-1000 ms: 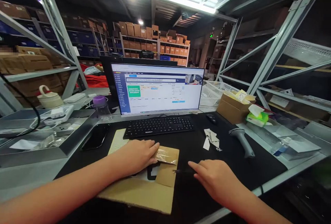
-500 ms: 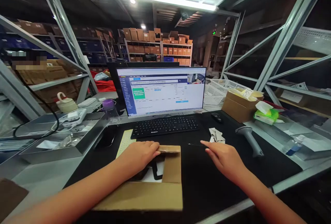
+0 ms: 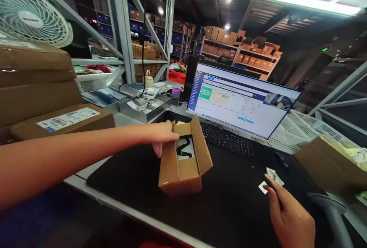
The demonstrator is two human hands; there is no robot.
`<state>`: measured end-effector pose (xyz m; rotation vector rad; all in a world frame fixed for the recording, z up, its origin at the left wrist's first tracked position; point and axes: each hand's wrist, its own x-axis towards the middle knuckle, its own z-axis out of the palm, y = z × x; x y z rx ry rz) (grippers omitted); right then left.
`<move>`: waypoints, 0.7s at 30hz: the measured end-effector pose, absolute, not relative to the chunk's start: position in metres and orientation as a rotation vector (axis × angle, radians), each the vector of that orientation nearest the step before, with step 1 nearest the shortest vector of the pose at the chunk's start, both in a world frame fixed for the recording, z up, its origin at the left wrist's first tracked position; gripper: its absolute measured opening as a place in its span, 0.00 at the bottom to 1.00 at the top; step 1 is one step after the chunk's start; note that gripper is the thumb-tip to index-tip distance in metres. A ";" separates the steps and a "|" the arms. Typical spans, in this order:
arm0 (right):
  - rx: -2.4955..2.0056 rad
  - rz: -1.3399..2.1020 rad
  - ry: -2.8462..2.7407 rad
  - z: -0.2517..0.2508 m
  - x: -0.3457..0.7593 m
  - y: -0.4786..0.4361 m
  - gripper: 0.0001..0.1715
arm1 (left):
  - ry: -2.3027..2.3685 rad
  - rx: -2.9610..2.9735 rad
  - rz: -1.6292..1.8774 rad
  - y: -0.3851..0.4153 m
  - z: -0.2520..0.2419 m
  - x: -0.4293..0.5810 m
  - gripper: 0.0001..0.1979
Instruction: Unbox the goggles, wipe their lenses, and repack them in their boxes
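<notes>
A small open cardboard box [image 3: 183, 171] stands on the black desk mat [image 3: 229, 206], flaps up, with a white sheet bearing a black shape [image 3: 185, 149] inside. My left hand [image 3: 162, 137] grips the box's left wall near the far corner, fingers curled over the edge. My right hand [image 3: 286, 217] rests on the mat to the box's right, apart from it, fingers pinched on a thin dark tool [image 3: 275, 193]. Its tip lies by some white paper scraps [image 3: 268, 181].
A lit monitor [image 3: 243, 102] and black keyboard [image 3: 226, 139] sit behind the box. Taped cardboard parcels [image 3: 43, 87] stack at the left under a fan [image 3: 28, 11]. A metal tray [image 3: 143, 106], a purple-lidded bottle [image 3: 174, 97], a brown box [image 3: 329, 164] and a grey scanner [image 3: 329, 209] surround the mat.
My view has swung to the left. The box now stands with its flaps raised, held by my left hand. My right hand has drawn back to the right with the thin tool.
</notes>
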<state>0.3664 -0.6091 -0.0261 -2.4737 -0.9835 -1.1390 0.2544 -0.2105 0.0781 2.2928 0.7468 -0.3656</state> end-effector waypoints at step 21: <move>-2.368 -1.266 -1.713 0.008 0.292 -0.521 0.18 | 0.527 1.996 -0.184 -0.213 0.048 0.269 0.31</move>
